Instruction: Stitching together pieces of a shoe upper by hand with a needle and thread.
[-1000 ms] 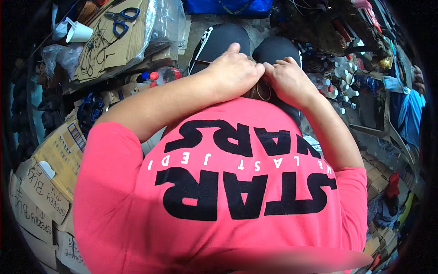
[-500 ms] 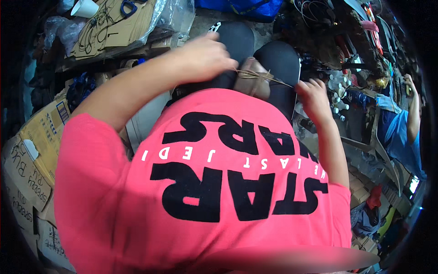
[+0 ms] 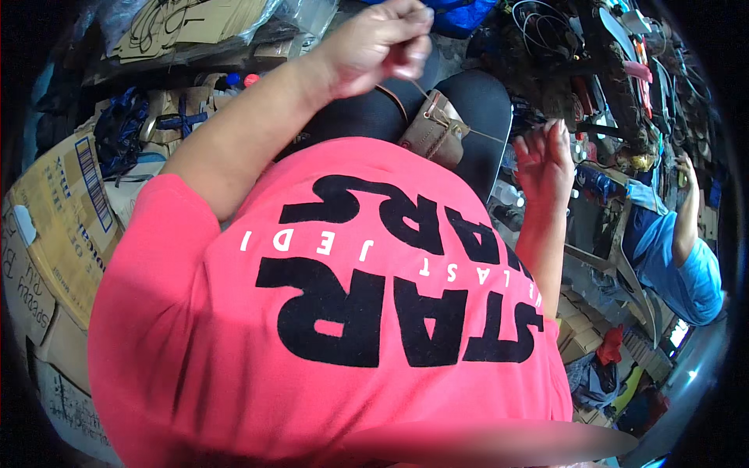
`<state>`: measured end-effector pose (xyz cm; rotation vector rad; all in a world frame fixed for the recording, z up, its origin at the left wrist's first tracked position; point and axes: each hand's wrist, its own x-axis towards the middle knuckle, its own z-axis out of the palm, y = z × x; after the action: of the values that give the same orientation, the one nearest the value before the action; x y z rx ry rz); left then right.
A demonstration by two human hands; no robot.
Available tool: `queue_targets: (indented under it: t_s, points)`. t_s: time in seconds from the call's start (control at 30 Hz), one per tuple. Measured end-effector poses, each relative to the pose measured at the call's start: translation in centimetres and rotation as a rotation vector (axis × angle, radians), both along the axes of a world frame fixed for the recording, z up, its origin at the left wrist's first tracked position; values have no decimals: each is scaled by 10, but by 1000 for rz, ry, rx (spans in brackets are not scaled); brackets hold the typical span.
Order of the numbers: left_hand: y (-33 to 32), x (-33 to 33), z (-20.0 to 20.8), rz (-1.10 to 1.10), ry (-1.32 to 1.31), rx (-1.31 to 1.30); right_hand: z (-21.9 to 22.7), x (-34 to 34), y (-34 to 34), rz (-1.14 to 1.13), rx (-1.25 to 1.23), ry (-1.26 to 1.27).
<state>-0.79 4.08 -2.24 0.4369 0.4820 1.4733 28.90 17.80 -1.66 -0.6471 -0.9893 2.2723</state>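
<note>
A brown leather shoe (image 3: 429, 139) rests between my dark-clad thighs, with stitches of thin tan thread (image 3: 485, 136) across its top. My left hand (image 3: 382, 48) is raised beyond the shoe, its fingers closed on one end of the thread, which slants down to the leather. To the right, my right hand (image 3: 544, 160) has its fingers curled upward, and the other thread end runs taut from the shoe toward it. Its exact grip on the thread is hard to see. Neither hand touches the shoe.
Cardboard boxes (image 3: 66, 226) stand at the left. Flat cardboard pieces (image 3: 207, 19) lie at the far left, near a blue bag (image 3: 460, 17). Clear plastic bottles (image 3: 509, 195) sit beyond my right forearm. A co-worker in a blue shirt (image 3: 679, 257) is at the right.
My left hand has moved up and away from the shoe, drawing thread. My right hand has shifted slightly, with its fingers turned upward. The shoe has tilted a little.
</note>
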Motion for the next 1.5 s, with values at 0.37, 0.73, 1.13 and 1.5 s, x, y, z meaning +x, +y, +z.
queue_targets:
  t_s: [0.37,0.73,1.13,1.5]
  points:
    - [-15,-50,-16,558,1266,34,0,49,11,-207,141,-307]
    - [39,63,52,379,1224,278,52,-62,-25,-190,634,-157]
    - [13,9,-5,341,1627,175,-5,-78,-53,284,1355,-790]
    - [-5,16,-15,214,1622,135,4,-55,-63,200,1093,-725]
